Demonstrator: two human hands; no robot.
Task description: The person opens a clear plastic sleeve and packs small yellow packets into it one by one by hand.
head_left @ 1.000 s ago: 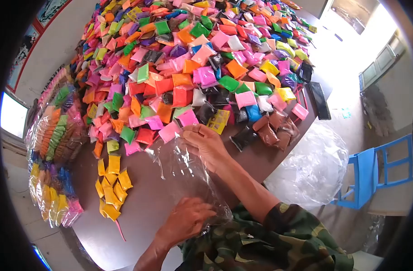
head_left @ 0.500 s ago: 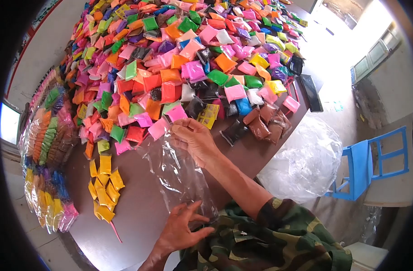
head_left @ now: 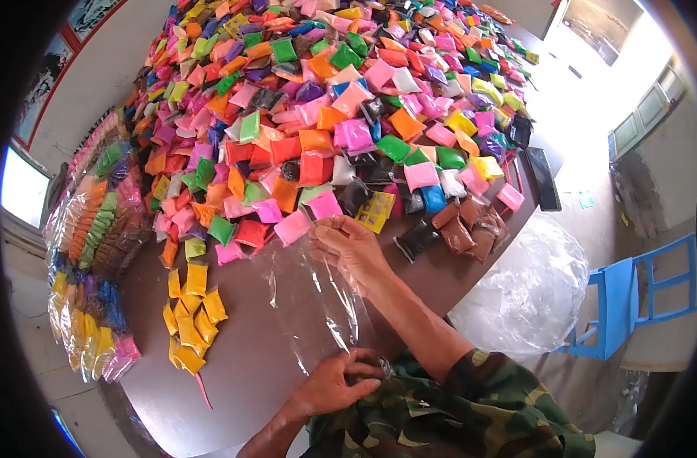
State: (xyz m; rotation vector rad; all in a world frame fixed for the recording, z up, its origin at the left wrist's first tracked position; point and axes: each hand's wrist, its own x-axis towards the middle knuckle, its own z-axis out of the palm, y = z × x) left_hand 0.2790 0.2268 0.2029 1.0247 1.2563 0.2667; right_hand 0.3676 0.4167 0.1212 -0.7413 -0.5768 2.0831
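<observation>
A clear plastic bag (head_left: 310, 301) hangs stretched between my two hands above the brown table. My right hand (head_left: 354, 250) pinches its upper end, close to a pink packet (head_left: 293, 228) at the edge of the big heap. Lower down, near my camouflage shirt, my left hand (head_left: 339, 384) has its fingers curled round the bag's bottom end. Nothing shows inside the bag. To the left, a small group of yellow packets (head_left: 188, 324) lies on the table, with a thin pink stick (head_left: 204, 391) poking out below it.
A large heap of colourful packets (head_left: 310, 137) covers the far part of the table (head_left: 249, 397). Filled clear bags (head_left: 96, 252) stand at the left edge. Brown packets (head_left: 470, 225) and a black phone (head_left: 543, 179) lie on the right. Beyond are a big clear plastic sack (head_left: 520, 294) and a blue chair (head_left: 615, 305).
My left hand's spread fingers have closed on the bag's lower end. The bag looks more drawn out between my hands. The whole view has shifted slightly.
</observation>
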